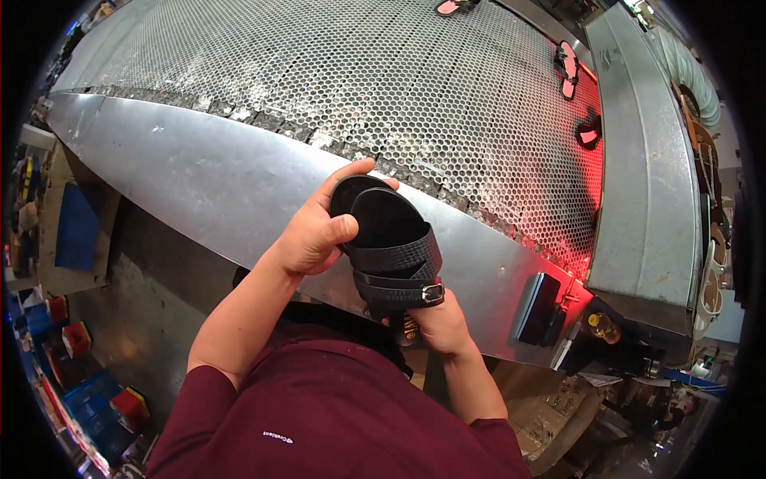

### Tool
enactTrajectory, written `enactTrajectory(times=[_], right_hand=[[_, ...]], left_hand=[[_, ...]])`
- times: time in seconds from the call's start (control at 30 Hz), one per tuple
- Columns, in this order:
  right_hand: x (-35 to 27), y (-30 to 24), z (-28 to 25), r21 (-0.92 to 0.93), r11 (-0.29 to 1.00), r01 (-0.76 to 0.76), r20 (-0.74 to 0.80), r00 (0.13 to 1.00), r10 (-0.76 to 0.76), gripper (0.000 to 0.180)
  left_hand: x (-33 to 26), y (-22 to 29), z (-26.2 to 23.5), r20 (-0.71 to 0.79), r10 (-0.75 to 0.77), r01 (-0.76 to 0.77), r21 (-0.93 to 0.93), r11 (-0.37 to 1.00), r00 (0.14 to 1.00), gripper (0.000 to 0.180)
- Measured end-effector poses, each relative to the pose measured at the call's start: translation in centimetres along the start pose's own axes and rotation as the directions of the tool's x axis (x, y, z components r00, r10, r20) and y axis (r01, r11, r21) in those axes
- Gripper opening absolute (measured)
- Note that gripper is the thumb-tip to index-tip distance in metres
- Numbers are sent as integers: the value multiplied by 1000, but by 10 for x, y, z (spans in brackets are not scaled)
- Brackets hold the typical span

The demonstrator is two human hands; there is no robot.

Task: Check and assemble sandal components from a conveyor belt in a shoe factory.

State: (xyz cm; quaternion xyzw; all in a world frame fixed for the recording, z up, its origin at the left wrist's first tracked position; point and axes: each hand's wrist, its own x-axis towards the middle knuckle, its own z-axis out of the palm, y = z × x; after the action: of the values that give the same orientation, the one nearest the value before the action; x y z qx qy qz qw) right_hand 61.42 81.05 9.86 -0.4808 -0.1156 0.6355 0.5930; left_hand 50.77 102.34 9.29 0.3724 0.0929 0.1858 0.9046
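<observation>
Both hands clasp one black sandal point(392, 249) — left hand point(313, 235) gripping its heel end, right hand point(437, 323) its buckled front — long axis pointing away.

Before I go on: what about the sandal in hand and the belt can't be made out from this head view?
- Black sandal: its underside faces away; the toe end is covered by the right hand.
- Left hand: fingertips wrap behind the heel.
- Sandals on the perforated belt: too small and bent at the rim.
- Buckle: detail too small.
</observation>
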Motion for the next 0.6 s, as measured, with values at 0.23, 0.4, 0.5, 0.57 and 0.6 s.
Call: enactTrajectory(times=[0.23,0.4,0.5,0.57,0.6], right_hand=[[-1,1,-5,-67,998,-2,17,1000,3,14],[-3,1,-10,-73,997,-20,24,999,22,13],[-4,2,-14,-64,998,-22,37,999,24,13],[-5,3,-16,-54,998,-36,33,999,38,14],[-6,3,-17,-48,998,-37,34,999,39,14]], left_hand=[[-2,-2,17,26,-11,11,21,1000,1000,86],[-5,-7,18,2,-32,32,0,999,999,72],[-4,-9,21,6,-36,36,-11,999,999,66],[-4,-11,22,12,-38,38,-3,999,999,64],[-3,-11,23,10,-39,39,-6,999,999,62]])
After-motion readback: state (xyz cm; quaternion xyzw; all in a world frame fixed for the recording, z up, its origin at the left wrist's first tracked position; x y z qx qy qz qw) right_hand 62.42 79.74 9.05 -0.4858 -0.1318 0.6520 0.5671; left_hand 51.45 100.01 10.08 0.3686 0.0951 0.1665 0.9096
